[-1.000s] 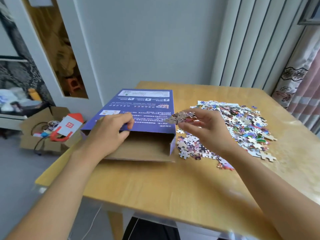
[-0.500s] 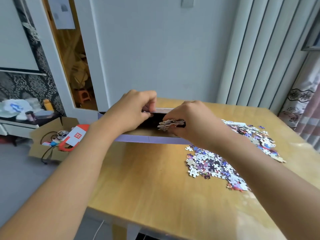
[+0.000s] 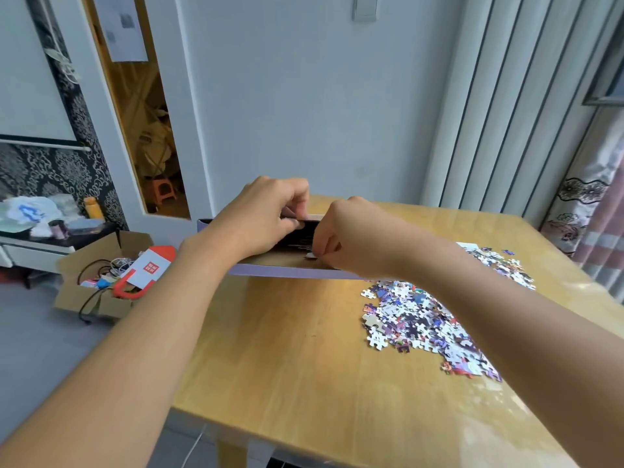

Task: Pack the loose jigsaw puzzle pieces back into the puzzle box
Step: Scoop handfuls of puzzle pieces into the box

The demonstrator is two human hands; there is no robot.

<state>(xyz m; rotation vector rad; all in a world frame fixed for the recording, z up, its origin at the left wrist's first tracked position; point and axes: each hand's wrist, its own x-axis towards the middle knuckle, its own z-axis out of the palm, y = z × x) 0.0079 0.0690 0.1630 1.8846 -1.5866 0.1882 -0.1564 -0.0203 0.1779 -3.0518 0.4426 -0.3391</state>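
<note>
Right hand is tucked into the puzzle box mouth, fingers curled, their contents hidden. Left hand fingers pinch the top flap. Half a second ago the piece cluster still showed.

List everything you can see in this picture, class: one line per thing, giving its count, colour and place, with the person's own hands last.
puzzle box: one, purple outside, brown card inside, on the table's far left part, open toward the camera.
loose puzzle pieces: one large scattered pile, too many to count, mostly white, purple and blue, on the table's right side.
table: one, light wood, centre.
cardboard carton: one, brown, on the floor left of the table, holding cables and a red and white package.
stool: one, pink, through the doorway.
curtain: one, patterned, far right.
left hand: grips the box's upper edge.
right hand: at the box opening, fingers curled round pieces.
</note>
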